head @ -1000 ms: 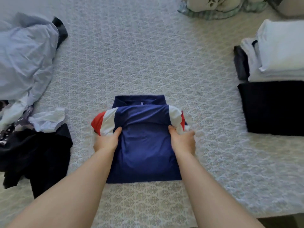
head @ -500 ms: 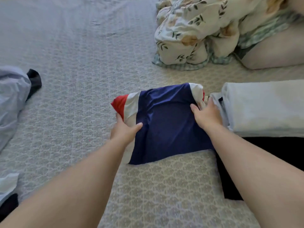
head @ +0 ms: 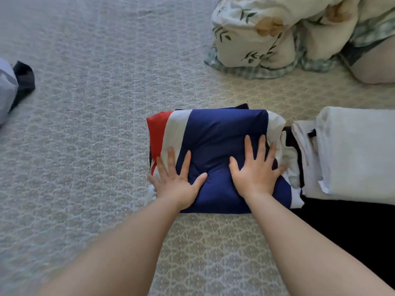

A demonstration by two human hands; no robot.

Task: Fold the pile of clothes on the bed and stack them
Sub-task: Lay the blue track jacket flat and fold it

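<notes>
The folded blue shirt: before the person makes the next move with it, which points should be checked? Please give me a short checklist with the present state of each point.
1. Blue shirt is folded into a compact packet: ok.
2. Left hand lies flat on the shirt with straight fingers: ok.
3. Right hand lies flat on the shirt: ok.
4. Shirt sits on a stack: not ok, it lies on the bedspread, beside the white folded stack.
5. Edges are tidy: not ok, a little white cloth sticks out at the near left corner.
6. Unfolded clothes remain: ok to expect, a pale garment shows at the left edge.
</notes>
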